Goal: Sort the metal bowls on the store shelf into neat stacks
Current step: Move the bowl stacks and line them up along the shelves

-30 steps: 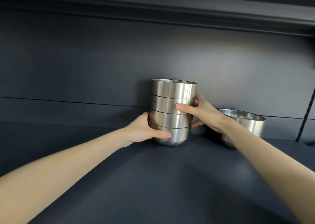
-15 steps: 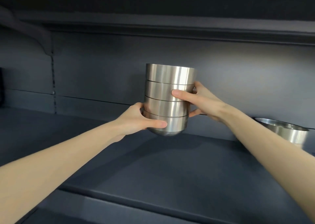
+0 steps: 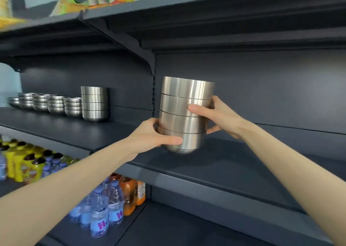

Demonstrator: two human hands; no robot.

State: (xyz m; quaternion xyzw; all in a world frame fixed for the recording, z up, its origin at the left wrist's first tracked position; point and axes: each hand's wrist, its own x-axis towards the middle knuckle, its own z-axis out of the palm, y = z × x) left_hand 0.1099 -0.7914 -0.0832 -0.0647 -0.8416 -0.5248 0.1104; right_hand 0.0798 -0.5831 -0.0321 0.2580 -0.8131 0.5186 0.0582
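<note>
Two hands hold a four-bowl stack (image 3: 185, 114) above the dark shelf (image 3: 243, 167).
At the far left, low bowl stacks (image 3: 46, 103) line the shelf, with a taller stack (image 3: 95, 104) touching the last of them. Further right, the left hand (image 3: 149, 137) grasps the held stack's bottom bowl and the right hand (image 3: 222, 116) clasps its upper bowls. The stack is upright, clear of the board.
</note>
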